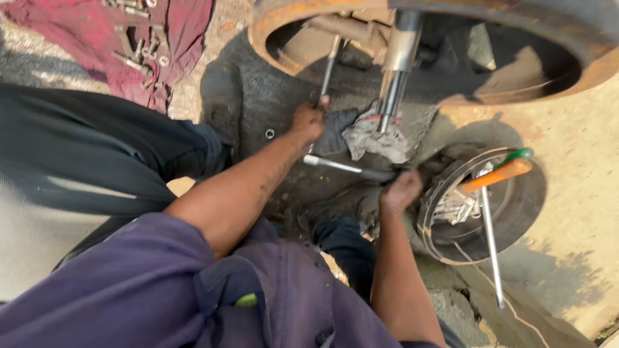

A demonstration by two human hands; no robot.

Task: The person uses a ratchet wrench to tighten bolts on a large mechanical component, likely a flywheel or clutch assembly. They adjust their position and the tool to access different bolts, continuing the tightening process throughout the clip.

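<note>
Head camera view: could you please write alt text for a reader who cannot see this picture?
Seen from above, a person's left hand grips a metal rod under a rusty drum, while the right hand holds a metal tool on oily ground. A dirty rag, an orange-handled screwdriver and bolts on a red cloth lie nearby.

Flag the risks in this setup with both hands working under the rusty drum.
1. The left hand grips a rod right under the rusty drum; a slip could pinch fingers.
2. The right hand holds a metal tool on greasy ground; grip may slide.
3. The orange-handled screwdriver rests loosely on a round pan and could roll off.
</note>
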